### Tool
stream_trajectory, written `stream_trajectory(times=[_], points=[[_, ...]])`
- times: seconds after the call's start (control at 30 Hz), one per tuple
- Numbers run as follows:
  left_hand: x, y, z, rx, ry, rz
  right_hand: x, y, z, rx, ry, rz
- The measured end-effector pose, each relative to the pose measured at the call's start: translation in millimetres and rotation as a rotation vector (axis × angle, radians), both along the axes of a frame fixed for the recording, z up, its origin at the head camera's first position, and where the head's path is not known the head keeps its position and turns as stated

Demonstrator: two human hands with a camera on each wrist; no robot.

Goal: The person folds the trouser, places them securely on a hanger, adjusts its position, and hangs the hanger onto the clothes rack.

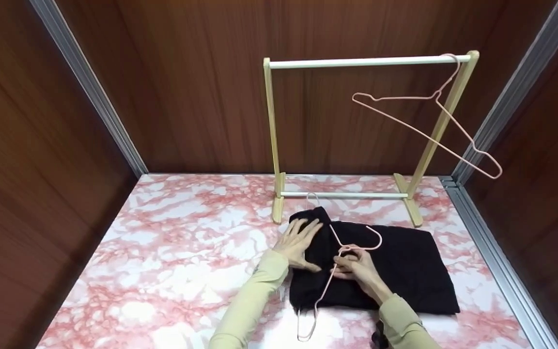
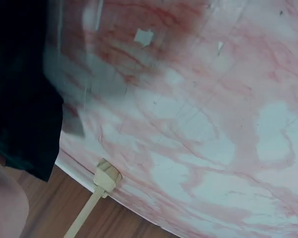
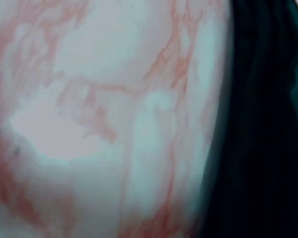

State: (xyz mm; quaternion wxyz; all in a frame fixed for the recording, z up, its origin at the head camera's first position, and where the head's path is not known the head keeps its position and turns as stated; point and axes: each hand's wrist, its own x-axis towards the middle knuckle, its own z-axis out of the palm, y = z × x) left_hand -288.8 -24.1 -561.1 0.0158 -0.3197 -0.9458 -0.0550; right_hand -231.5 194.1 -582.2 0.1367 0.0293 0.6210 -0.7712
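A black folded garment (image 1: 414,271) lies on the table, its left end folded over a pink wire clothes hanger (image 1: 324,293). The hanger's two ends poke out beyond the cloth, and its hook lies over the garment toward the right. My left hand (image 1: 296,245) rests on the folded end with fingers spread. My right hand (image 1: 356,269) pinches the hanger just below its neck; some of its fingertips are hidden. In the left wrist view, the black cloth (image 2: 25,89) hangs in from the left edge. Dark cloth (image 3: 263,129) fills the right side of the right wrist view.
A rack with wooden posts and white rods (image 1: 366,63) stands at the back of the table. Another pink hanger (image 1: 405,123) hangs from its right end. The tabletop (image 1: 172,252) has a red-and-white marbled pattern. Brown wood-grain panels (image 1: 201,97) enclose the table's back and sides.
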Motion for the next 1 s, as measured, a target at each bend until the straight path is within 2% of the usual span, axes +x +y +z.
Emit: stream_trajectory(times=[0.1, 0.2, 0.33, 0.47, 0.6, 0.8, 0.9, 1.0], points=[[-2.5, 3.6, -5.2, -0.119, 0.094, -0.024, -0.1, 0.8, -1.1, 0.020, 0.008, 0.001], [-3.8, 6.4, -8.0, -0.183, 0.144, -0.023, 0.7, 1.0, -1.1, 0.047, 0.019, -0.001], [-5.9, 12.4, -7.2, -0.246, 0.135, -0.006, 1.7, 1.9, -1.2, 0.077, 0.034, -0.015], [-9.2, 19.7, -6.8, -0.279, 0.098, 0.012, 1.6, 2.5, -2.7, 0.111, 0.040, -0.046], [-11.3, 25.0, -8.4, -0.290, 0.066, 0.031, 1.0, 3.4, -5.4, 0.173, 0.063, -0.063], [-13.5, 29.7, -9.7, -0.307, 0.058, 0.073, -1.5, 4.4, -8.4, 0.292, 0.155, -0.065], [-14.3, 29.6, -10.9, -0.299, 0.043, 0.077, -1.7, 5.2, -9.5, 0.314, 0.159, -0.067], [-14.4, 27.0, -11.7, -0.295, 0.028, 0.068, -0.5, 6.0, -11.0, 0.317, 0.152, -0.036]])
